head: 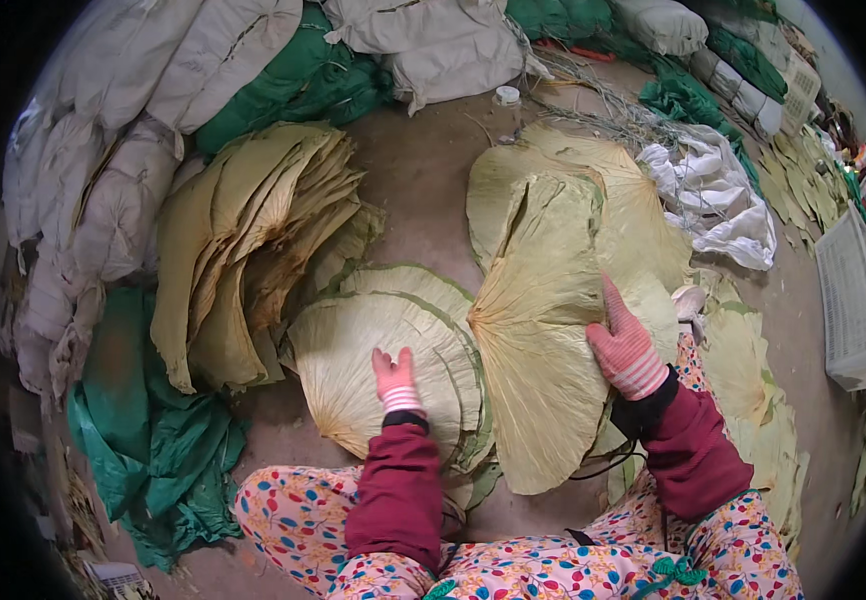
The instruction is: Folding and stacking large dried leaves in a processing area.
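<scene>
My left hand (395, 379), in a pink-and-white striped glove, is over a pile of half-round dried leaves (380, 330) that look like lotus leaves. Its fingers are spread and nothing is between them; whether it touches the pile cannot be seen. A similarly gloved right hand (628, 349) grips the right edge of a large folded dried leaf (545, 337), thumb on the near face and some fingers hidden. That leaf's pleated centre points left. Behind it lie broad, pale opened leaves (628, 202).
A thick stack of folded dried leaves (253, 255) stands at left, near a crumpled green sack (147, 450). White sacks (117, 195) line the far left. More flat leaves (740, 375) lie at right. Beyond are a white woven bag (710, 195) and a plastic crate (857, 300).
</scene>
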Available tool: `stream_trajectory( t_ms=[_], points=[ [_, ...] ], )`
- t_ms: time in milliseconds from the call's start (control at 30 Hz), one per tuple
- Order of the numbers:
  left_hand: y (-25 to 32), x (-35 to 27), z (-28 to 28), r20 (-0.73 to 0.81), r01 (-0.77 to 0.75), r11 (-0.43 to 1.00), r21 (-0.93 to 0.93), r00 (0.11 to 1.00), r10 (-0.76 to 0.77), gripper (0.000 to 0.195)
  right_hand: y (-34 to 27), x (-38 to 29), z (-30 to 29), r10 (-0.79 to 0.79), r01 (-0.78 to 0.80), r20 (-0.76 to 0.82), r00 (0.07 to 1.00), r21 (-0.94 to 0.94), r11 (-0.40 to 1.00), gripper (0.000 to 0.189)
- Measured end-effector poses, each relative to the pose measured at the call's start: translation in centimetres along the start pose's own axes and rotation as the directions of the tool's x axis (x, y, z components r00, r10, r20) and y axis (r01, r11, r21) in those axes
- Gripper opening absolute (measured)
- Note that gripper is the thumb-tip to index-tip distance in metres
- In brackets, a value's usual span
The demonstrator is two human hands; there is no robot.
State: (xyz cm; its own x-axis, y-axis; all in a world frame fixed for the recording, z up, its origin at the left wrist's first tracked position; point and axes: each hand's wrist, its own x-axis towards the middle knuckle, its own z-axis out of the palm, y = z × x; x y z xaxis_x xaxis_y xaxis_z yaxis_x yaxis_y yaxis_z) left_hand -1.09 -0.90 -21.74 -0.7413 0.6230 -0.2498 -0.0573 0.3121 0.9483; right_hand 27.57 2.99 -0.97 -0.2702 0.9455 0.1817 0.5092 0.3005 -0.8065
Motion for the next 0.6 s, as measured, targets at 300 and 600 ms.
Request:
stream_trajectory(
  t_ms=[300,600],
  points=[
    [-3.8,-2.3,-3.6,0.646,0.564,0.66,-0.497,0.748,-0.153,0.047,-7.1,-0.5,-0.2,-0.137,0.009,0.256,0.957,0.447,0.895,0.061],
    [4.5,-3.4,-7.4,0.633,0.506,0.478,-0.718,0.76,0.147,0.056,-5.7,2.8,0.2,-0.079,-0.201,0.313,0.947,0.764,0.613,0.061]
  ],
)
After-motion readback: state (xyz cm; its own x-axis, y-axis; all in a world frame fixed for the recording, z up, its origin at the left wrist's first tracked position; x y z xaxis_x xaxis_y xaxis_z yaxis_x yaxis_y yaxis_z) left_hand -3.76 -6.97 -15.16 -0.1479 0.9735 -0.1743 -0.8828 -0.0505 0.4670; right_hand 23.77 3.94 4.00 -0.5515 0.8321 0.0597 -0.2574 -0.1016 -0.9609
